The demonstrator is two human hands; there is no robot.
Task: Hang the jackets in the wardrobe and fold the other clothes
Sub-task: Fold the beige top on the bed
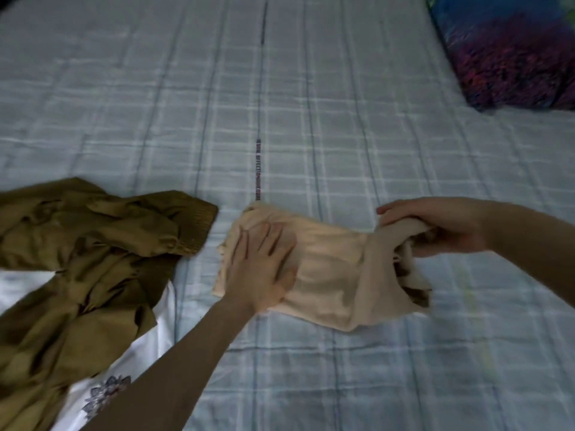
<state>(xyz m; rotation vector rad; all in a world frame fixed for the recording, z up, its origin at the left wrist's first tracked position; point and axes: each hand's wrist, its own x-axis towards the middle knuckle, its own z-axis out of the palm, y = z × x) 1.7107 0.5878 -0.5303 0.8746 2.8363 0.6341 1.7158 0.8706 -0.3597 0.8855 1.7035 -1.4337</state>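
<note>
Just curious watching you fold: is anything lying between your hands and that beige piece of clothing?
Nothing visible. The left hand presses flat on the beige garment, and the right hand grips its end.

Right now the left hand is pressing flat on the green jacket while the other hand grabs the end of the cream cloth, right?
Not quite. The head view shows the left hand pressing flat on the cream cloth, not the green jacket, which lies untouched beside it. The right hand does grip the cloth's end.

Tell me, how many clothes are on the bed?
3: a beige garment under both hands in the middle, an olive jacket at the left, and a white garment partly under it. More may be hidden.
</note>
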